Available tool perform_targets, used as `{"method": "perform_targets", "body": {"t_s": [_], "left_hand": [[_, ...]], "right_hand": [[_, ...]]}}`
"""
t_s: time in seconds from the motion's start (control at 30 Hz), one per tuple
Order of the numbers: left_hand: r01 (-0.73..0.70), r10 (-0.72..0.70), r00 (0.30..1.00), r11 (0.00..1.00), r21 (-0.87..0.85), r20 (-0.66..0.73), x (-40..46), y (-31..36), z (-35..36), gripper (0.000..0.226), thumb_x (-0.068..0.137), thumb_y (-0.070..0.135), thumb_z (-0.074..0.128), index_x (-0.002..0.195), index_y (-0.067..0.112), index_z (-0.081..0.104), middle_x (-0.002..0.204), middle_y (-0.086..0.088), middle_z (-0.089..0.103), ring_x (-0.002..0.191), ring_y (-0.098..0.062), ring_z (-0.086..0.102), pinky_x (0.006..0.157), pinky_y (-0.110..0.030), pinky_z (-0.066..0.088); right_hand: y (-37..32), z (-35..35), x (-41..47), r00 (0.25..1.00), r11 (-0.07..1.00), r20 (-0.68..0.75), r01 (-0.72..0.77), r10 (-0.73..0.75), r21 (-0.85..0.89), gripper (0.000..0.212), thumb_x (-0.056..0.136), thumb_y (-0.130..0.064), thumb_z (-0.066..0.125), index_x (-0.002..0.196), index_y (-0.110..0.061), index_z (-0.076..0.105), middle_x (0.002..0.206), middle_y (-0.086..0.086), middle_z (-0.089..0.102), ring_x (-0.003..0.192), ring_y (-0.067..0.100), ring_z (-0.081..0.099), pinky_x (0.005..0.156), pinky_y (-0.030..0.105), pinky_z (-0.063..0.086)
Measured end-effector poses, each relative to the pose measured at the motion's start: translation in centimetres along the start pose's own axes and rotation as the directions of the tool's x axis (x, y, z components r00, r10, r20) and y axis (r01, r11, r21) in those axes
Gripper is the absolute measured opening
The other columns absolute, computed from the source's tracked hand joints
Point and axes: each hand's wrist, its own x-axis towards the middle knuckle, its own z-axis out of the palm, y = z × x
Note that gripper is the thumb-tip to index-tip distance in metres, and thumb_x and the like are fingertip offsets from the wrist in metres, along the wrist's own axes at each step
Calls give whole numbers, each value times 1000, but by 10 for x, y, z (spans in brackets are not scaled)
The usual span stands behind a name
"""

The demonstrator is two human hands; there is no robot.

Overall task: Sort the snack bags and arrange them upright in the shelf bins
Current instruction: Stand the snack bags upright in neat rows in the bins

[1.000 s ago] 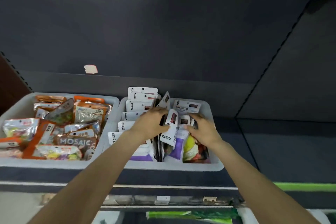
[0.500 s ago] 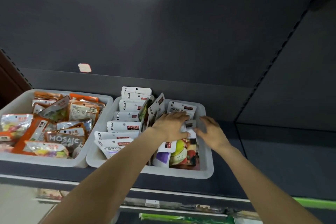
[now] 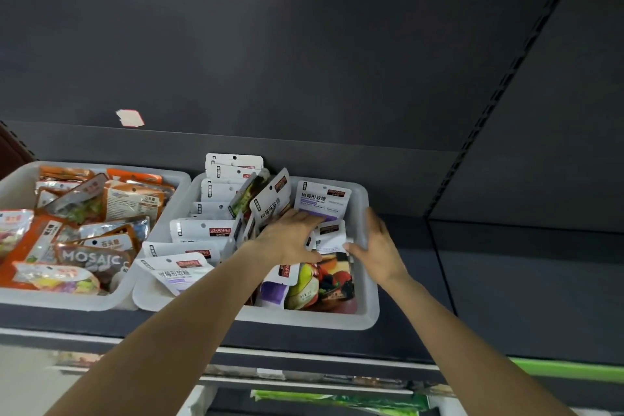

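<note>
While both hands are in the right bin (image 3: pixel 369 311), steady the white pouches (image 3: pixel 322 201) before letting go. Left hand (image 3: pixel 290 240) lies palm-down over the pouch tops in the bin's right half, fingers roughly straight and pressing rather than curled round anything. Right hand (image 3: pixel 380 248) sits by the bin's right wall, fingers extended, thumb touching the small white pouch (image 3: pixel 332 236) between the two hands; whether pinching it, cannot tell. Judged best: push the leaning pouches back toward the rear wall, keep the row on the left of the bin (image 3: pixel 202 230) from toppling, and lift the fruit-printed bag (image 3: pixel 324 284) lying flat at the front so it stands. Left bin (image 3: pixel 111 302), touching the right one, holds orange and clear bags (image 3: pixel 91 257) heaped at all angles, not yet upright. Dark grey shelf (image 3: pixel 506 280) carries both bins; dark back panel (image 3: pixel 304 44) with a pale sticker (image 3: pixel 130 118); green strip (image 3: pixel 567 370) on the shelf edge lower right.
</note>
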Motion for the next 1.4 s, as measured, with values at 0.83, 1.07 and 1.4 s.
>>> {"method": "perform_targets", "body": {"t_s": [0.83,1.07,1.4], "left_hand": [[57,-50,998,962,-266,31,42,1,43,84,69,50,76,139,31,34,140,5,40,132,-21,35,109,-38,30],[83,-69,995,976,-203,72,43,3,38,83,69,56,73,138,31,33,138,4,44,129,-21,40,107,-37,32],[83,-68,993,985,-150,98,48,2,40,82,69,64,69,137,29,37,138,0,33,131,-23,30,109,-39,25]], "right_hand": [[1,3,9,997,997,-17,-73,73,8,91,82,-15,72,150,-9,11,153,9,24,138,24,32,107,31,31],[-1,6,8,997,997,-35,-74,73,-22,94,81,-15,73,150,-9,9,154,8,21,138,23,32,105,30,33],[0,8,8,996,996,-51,-80,79,-29,91,83,-15,71,151,-11,11,154,6,22,134,24,37,101,33,39]]}}
